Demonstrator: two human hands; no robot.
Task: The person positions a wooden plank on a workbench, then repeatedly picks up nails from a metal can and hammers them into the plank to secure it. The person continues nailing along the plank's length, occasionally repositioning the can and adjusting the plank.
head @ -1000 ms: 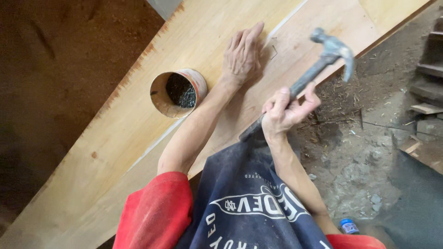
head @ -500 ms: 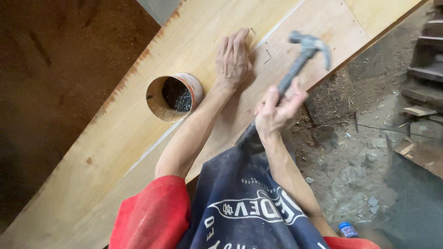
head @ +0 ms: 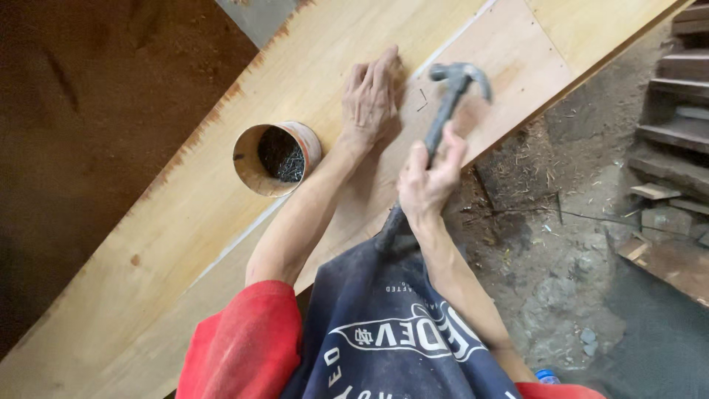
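Firmly, the right hand was closed around the dark handle of a claw hammer, gripping it at about mid-length, with the thumb lying along the shaft. The hammer's metal head sat above the pale plywood panel, its face turned down toward the wood and its claw curving away to the right; whether the head touched the panel could not be told. The lower end of the handle ran back past the wrist toward the person's dark blue apron.

Just to the left of the hammer head, the left hand lay flat, palm down, on the wood, fingers together and pointing up the board, holding nothing that could be seen. Between the fingertips and the hammer head a few small thin nails showed on the panel's surface.

Further left, near the left forearm, stood an open round tin with an orange-brown wall, a heap of dark nails inside it. It rested on a long, light wooden board that ran diagonally across the view, beside the panel. Red sleeves covered both upper arms. To the right of the boards lay bare, dusty ground strewn with wood scraps.
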